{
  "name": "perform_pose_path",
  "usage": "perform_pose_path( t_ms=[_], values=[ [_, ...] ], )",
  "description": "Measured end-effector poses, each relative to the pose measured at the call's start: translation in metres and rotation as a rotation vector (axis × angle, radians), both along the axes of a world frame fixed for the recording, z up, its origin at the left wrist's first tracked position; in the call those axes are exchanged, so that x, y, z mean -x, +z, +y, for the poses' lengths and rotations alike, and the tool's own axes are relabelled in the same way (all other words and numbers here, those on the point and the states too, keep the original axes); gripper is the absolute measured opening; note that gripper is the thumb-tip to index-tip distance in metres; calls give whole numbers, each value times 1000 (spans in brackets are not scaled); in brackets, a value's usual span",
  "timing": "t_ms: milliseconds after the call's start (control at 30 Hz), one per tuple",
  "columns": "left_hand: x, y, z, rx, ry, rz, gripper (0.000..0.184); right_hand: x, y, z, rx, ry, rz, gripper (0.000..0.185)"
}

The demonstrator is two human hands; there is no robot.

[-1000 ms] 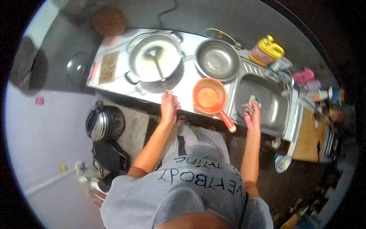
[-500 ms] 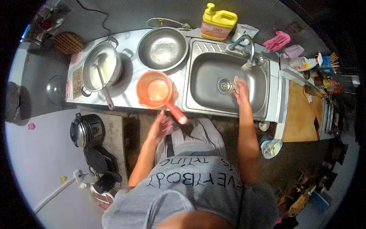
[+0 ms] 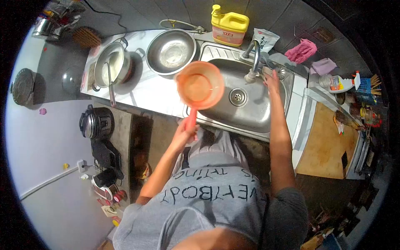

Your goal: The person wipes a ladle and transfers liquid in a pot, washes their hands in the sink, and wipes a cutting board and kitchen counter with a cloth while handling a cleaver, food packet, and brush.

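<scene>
My left hand [image 3: 186, 132] is closed round the handle of an orange dipper [image 3: 200, 85], whose bowl is raised over the sink's left edge. On the far right side of the sink [image 3: 254, 110], my right hand [image 3: 271, 80] is beside the faucet [image 3: 255, 58], its fingers closed on a small light-coloured item, probably a cloth. A steel basin [image 3: 171, 52] rests on the counter left of the sink. Farther left stands a pot [image 3: 111, 66] of whitish contents with a ladle [image 3: 111, 89] leaning in it.
A yellow jug [image 3: 229, 28] and a white packet [image 3: 265, 39] stand behind the sink. To the right are a pink cloth [image 3: 301, 51], a spray bottle [image 3: 341, 83] and a wooden board [image 3: 327, 143]. An electric cooker [image 3: 96, 122] sits at lower left.
My left hand has let go of the ladle, taken the dipper's handle and lifted it rightward to the sink. My right hand has moved from over the basin up to the faucet.
</scene>
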State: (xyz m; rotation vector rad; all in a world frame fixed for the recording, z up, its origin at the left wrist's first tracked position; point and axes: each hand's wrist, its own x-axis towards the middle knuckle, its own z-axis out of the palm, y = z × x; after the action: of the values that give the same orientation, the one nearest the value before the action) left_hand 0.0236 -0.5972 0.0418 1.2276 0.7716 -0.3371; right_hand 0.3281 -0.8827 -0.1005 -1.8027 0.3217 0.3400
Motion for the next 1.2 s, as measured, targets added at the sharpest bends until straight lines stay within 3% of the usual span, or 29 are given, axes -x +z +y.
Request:
perform_pose_path(
  t_ms=[67, 167, 400, 467, 567, 667, 867, 933, 1000, 1067, 1133, 1200],
  values=[
    [-20, -4, -14, 82, -126, 108, 41, 0, -17, -3, 44, -34, -93, 46],
    [-39, -37, -39, 217, -119, 47, 38, 1, -42, -19, 54, 62, -110, 44],
    [-60, -40, -62, 310, -253, 72, 28, 34, -5, -18, -9, -38, -59, 40],
    [-61, -39, -61, 310, -293, 63, 27, 36, 4, -16, 360, 51, -434, 46],
    [-58, -38, -58, 332, -236, 64, 25, 41, 62, 6, 265, 64, -563, 58],
    [-56, -30, -56, 359, -182, 37, 24, 32, 64, 12, 349, 137, -719, 64],
    [-44, -27, -41, 406, -160, 45, 28, 59, 36, -2, 661, 258, -421, 68],
    [-35, -24, -32, 389, -123, 17, 28, 85, 44, 9, 538, 173, -423, 63],
    [-24, -13, -20, 355, -126, 36, 28, 90, -22, 0, 587, 268, -395, 59],
    [-12, 0, -6, 321, -87, 4, 31, 87, -67, 2, 658, 513, -123, 63],
    [2, 9, 11, 270, -66, -45, 35, 111, -33, 37, 988, 682, -192, 62],
    [13, 26, 32, 223, -17, -100, 36, 112, -36, 60, 1022, 656, -292, 49]
  ],
)
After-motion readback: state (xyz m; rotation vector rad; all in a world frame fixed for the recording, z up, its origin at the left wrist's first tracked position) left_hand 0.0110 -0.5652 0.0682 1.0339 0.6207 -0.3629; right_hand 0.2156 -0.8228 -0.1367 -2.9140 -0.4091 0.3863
